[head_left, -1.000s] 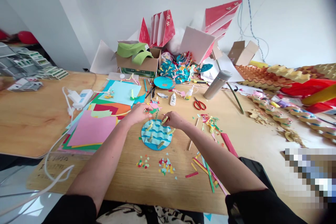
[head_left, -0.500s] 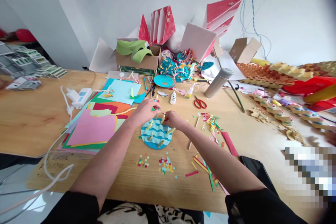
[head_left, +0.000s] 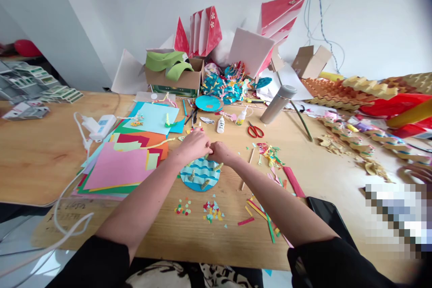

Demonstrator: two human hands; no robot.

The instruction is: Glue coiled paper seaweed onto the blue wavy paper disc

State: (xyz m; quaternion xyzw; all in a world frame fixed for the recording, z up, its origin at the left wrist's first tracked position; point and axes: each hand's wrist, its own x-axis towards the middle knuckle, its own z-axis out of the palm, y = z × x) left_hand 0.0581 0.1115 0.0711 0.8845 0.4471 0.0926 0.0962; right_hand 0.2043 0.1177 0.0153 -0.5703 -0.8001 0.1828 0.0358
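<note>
The left hand (head_left: 193, 147) and right hand (head_left: 221, 152) are meeting just above the blue paper wave disc (head_left: 197, 177), fingers curling narrow, any held piece hidden; that light, flimsy disc is best taken by its lower rim (head_left: 197, 190).

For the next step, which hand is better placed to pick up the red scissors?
Probably the right hand: it is closer to the scissors, on their side of the blue paper disc. The left hand is farther away, with the right hand between.

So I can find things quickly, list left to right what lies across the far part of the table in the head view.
White power adapter, light blue paper sheet, white glue bottle, red-handled scissors, steel vacuum flask.
</note>
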